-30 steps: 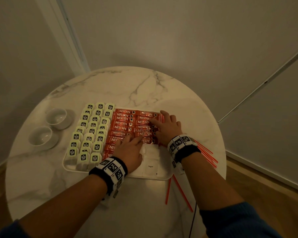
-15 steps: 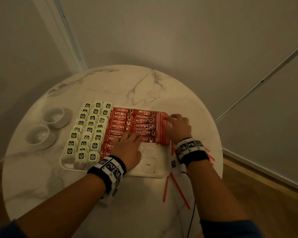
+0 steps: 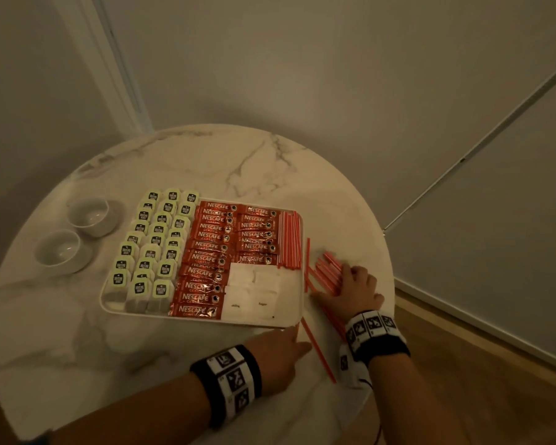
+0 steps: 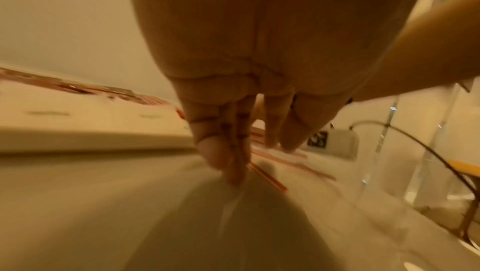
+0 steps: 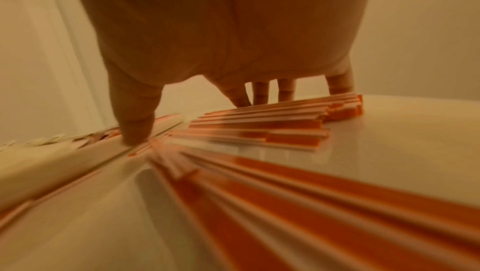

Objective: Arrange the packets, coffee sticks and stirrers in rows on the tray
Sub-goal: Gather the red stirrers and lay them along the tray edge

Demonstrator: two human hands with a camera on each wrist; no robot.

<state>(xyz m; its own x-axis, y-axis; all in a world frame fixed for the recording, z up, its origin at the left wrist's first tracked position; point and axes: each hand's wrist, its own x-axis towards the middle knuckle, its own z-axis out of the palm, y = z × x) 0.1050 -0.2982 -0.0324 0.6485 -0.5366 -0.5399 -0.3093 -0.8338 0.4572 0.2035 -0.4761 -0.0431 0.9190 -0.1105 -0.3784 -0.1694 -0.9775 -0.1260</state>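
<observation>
right hand (image 3: pixel 355 285), grip open, lies flat on loose stirrers (image 3: pixel 326 273); better to square them before lifting onto the tray (image 3: pixel 297 319). left hand (image 3: pixel 278 351), grip open, empty.

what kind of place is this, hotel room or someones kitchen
Probably a hotel room or guest lounge, not a kitchen: a small round marble table in a bare corner, a tray of single-serve coffee sticks and tea packets, and two white cups.

Two white bowls (image 3: pixel 74 234) sit side by side on the round marble table (image 3: pixel 180 162).
</observation>
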